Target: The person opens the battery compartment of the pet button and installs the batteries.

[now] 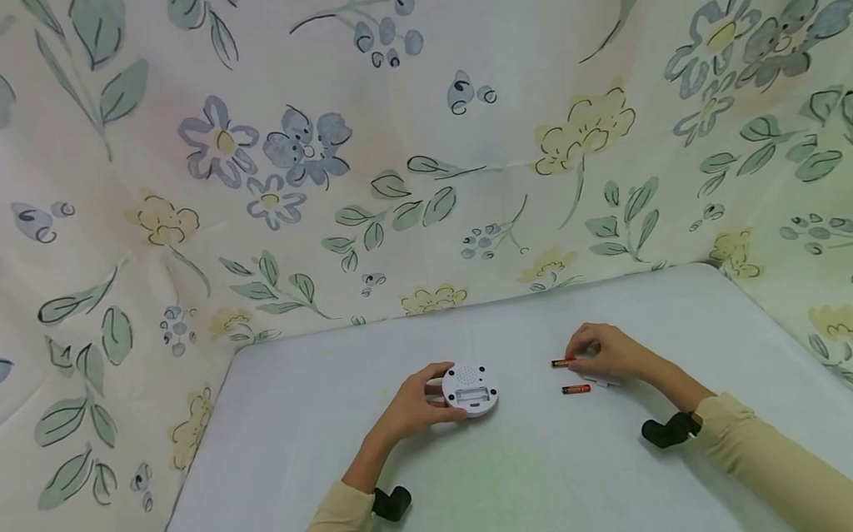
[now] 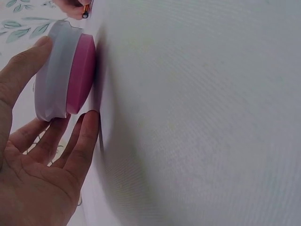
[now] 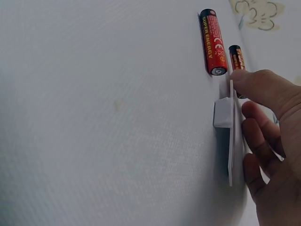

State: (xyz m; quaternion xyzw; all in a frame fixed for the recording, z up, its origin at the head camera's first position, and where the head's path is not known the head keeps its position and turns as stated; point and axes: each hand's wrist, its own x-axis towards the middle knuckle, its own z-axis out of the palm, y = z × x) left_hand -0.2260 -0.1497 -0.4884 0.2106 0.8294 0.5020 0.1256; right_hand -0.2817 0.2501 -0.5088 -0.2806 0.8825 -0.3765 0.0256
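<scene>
My left hand (image 1: 412, 407) grips a small round white device (image 1: 469, 377) by its edge, thumb on one side and fingers on the other. Its back faces up, showing speaker holes, small dark feet and an uncovered battery compartment (image 1: 472, 395) with no battery in it. From the left wrist view, the other face (image 2: 82, 75) is pink and close over the table. To the right, my right hand (image 1: 608, 352) pinches a red and black battery (image 1: 559, 363) between thumb and fingers. A second such battery (image 3: 213, 42) lies nearby on the table. Beneath the right hand is a thin white battery cover (image 3: 231, 141).
A white cloth covers the table (image 1: 533, 475). Behind it and along both sides hangs a flower-patterned curtain (image 1: 416, 133). Black camera mounts (image 1: 392, 503) are strapped to both wrists, below beige sleeves.
</scene>
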